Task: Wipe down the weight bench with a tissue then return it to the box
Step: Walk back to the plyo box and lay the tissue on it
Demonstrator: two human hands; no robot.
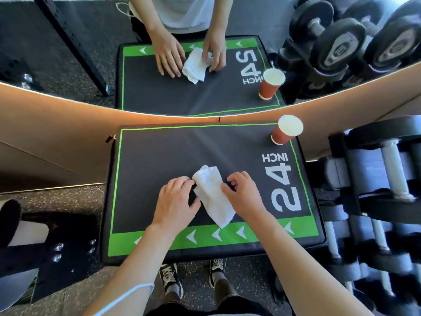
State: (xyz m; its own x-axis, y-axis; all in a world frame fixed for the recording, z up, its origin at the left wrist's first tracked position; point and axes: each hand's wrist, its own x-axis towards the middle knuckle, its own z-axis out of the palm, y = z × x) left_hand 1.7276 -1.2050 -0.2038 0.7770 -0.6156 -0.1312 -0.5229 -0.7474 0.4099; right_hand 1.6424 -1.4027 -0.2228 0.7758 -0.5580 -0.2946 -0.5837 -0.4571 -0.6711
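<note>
Both hands, left hand (176, 199) and right hand (242, 192), pinch white tissue (213, 197) on black-green bench (159, 160).

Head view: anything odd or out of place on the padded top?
One thing: a red paper cup stands upright at the far right corner of the padded top, close to its edge, so wiping could knock it. No spill shows. Both hands hold the crumpled tissue.
</note>
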